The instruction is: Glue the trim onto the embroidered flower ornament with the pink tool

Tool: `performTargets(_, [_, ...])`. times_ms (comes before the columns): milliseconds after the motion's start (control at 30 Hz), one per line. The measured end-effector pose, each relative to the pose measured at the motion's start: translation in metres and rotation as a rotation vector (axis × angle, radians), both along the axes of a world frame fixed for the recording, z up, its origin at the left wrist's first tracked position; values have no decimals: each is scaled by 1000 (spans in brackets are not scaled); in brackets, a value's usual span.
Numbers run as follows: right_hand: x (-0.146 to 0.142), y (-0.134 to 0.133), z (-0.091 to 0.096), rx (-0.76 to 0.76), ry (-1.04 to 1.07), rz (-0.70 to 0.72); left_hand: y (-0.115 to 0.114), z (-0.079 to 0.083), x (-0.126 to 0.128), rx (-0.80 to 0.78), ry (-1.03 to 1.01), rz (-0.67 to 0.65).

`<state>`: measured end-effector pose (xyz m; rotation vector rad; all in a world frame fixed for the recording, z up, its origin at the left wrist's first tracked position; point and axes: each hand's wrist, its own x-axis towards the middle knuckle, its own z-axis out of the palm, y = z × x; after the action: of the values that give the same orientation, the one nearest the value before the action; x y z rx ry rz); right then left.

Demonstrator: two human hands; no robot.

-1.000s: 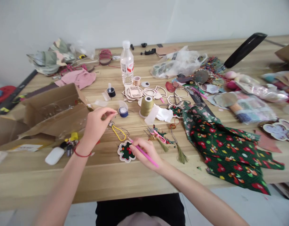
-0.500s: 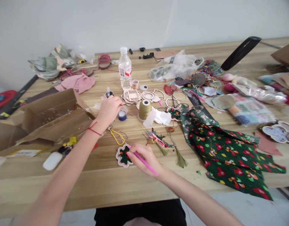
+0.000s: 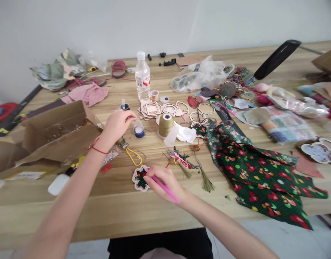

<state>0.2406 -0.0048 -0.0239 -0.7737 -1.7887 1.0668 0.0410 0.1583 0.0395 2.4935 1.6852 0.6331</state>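
Observation:
A pink pen-like stick (image 3: 166,189) lies slanted in my right hand (image 3: 165,182), gripped by closed fingers. Its tip is at a flower-shaped wooden piece (image 3: 135,182) with dark green patterned fabric inside and white dots around the rim. My left hand (image 3: 119,124) is held over the table with its fingertips pinched together. Just below those fingertips stands a small blue tub (image 3: 139,135) with white bits and a clear upper part. Whether the pinch touches that clear part or holds something tiny, I cannot tell. Yellow-handled pliers (image 3: 134,156) lie between my hands.
An open cardboard box (image 3: 60,144) stands at left. Behind are a water bottle (image 3: 143,77), wooden cutouts (image 3: 151,109) and an olive thread spool (image 3: 165,126). Pink-handled scissors (image 3: 180,158), tassels (image 3: 207,184) and green floral fabric (image 3: 262,172) lie at right.
My left hand has drawn back leftward and slightly nearer, uncovering more of the blue tub. My right hand with the pink stick stays almost in place at the flower piece.

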Motion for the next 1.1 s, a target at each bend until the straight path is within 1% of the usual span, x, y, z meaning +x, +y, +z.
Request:
performTargets(100, [0,0,0,3,-1,-4,-7,3,-5,19,7,38])
performTargets(200, [0,1,0,19,19,-13,-21,3,-15,13,32,92])
performTargets(267, [0,1,0,34,22,-13,-32,1,-22,-19,32,92])
performTargets(400, [-2,0,-4,77,-9,4,-52,-12,-29,-161,-24,-5])
performTargets(500, [-3,-1,-6,129,-46,21,-61,-27,-22,-258,-42,-79])
performTargets(633, [-4,0,-9,179,-97,37,-61,-47,-6,-342,-48,-157])
performTargets(733, [-4,1,-11,203,-116,37,-56,-54,4,-393,-54,-149])
performTargets(900, [-4,1,-11,256,-128,21,-52,-51,7,-453,-67,-91])
performTargets(1100, [-7,0,-9,357,-87,-3,-57,-46,6,-490,-73,-65])
